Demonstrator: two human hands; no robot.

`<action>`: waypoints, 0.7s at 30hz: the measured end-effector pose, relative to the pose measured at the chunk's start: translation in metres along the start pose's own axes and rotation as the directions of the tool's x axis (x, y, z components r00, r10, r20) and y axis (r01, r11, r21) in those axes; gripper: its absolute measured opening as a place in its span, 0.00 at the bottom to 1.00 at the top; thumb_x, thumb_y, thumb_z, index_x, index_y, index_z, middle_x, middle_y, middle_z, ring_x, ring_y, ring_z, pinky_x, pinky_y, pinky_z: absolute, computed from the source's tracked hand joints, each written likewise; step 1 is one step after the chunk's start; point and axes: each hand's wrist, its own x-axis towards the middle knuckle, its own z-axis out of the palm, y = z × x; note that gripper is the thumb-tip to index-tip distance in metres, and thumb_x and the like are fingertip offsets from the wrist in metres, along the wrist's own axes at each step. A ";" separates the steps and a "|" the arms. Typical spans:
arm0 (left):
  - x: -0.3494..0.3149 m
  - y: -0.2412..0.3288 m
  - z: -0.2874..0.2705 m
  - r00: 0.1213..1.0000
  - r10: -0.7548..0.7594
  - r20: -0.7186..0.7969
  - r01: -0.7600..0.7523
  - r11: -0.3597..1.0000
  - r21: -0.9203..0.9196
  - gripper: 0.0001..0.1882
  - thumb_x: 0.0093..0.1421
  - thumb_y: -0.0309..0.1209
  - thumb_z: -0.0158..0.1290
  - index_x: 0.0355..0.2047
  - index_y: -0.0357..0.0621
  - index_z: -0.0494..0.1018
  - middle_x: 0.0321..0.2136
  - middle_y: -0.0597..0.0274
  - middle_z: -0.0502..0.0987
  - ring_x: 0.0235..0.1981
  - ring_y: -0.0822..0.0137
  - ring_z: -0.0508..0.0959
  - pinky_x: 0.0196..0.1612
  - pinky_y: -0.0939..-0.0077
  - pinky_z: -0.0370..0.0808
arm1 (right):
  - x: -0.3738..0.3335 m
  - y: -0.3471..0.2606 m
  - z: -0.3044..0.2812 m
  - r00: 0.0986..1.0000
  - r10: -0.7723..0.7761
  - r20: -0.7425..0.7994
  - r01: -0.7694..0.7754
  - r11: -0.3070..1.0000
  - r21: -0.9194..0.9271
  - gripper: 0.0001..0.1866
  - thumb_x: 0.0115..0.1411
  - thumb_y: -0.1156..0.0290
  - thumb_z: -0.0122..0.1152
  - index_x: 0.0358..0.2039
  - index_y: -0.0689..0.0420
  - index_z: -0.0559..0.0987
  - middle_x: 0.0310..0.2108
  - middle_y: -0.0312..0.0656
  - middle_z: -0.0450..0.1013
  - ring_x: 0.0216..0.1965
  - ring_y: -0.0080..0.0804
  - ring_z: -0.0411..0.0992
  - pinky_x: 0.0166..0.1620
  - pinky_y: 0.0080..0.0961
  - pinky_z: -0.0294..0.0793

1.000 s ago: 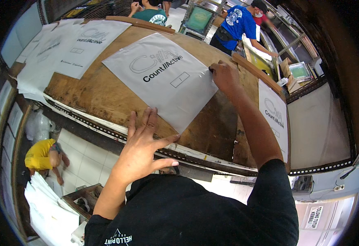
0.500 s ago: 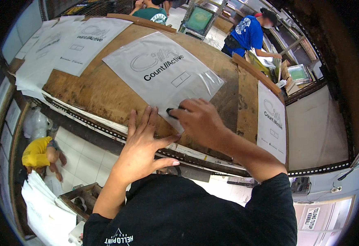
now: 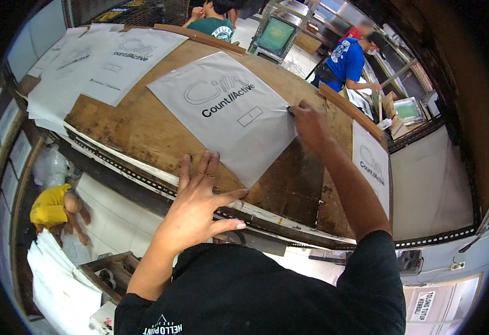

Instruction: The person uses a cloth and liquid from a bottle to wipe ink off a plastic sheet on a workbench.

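A frosted white plastic bag (image 3: pixel 216 131) with black print lies slantwise on the worn brown wooden tabletop (image 3: pixel 127 125). My right hand (image 3: pixel 314 129) is closed at the bag's right corner, its fingertips pinching the edge, where the plastic creases. A dark spot shows at those fingertips; what it is I cannot make out. My left hand (image 3: pixel 202 198) rests with fingers spread at the table's near edge, beside the bag's near corner, fingertips on the wood.
Similar printed bags (image 3: pixel 130 61) lie overlapping at the far left, and another bag (image 3: pixel 370 162) at the right. Wooden strips (image 3: pixel 200 38) edge the table's far side. Beyond it, a person in blue (image 3: pixel 345 61) works; a person in yellow (image 3: pixel 52 206) crouches on the left floor.
My right hand has moved from the bag's near corner out to its right corner. The left hand keeps its place, and the bag still lies in about the same spot.
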 end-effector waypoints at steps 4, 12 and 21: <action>0.000 0.000 -0.002 0.999 -0.021 0.042 0.021 1.000 0.009 0.33 0.51 0.62 0.62 0.54 0.62 0.81 0.69 0.24 0.52 0.74 0.35 0.47 0.72 0.34 0.32 | 0.006 0.019 -0.009 0.998 0.024 0.064 -0.014 0.988 -0.151 0.13 0.57 0.75 0.56 0.39 0.50 0.86 0.36 0.43 0.77 0.40 0.44 0.78 0.46 0.40 0.78; 0.002 0.001 0.001 1.000 -0.006 0.021 0.006 1.000 0.009 0.31 0.52 0.62 0.62 0.52 0.62 0.82 0.67 0.24 0.54 0.74 0.36 0.48 0.72 0.34 0.35 | -0.039 -0.108 -0.089 0.968 -0.242 -0.059 0.247 0.899 0.362 0.17 0.49 0.77 0.63 0.42 0.51 0.85 0.38 0.40 0.76 0.42 0.38 0.77 0.46 0.36 0.75; 0.003 0.001 0.000 0.999 -0.013 0.039 0.013 1.000 0.010 0.32 0.51 0.62 0.62 0.50 0.59 0.83 0.69 0.24 0.51 0.73 0.33 0.46 0.72 0.34 0.34 | -0.031 -0.108 -0.066 0.957 -0.288 -0.026 0.286 0.930 0.229 0.15 0.53 0.72 0.61 0.43 0.54 0.81 0.38 0.41 0.73 0.44 0.40 0.75 0.48 0.39 0.74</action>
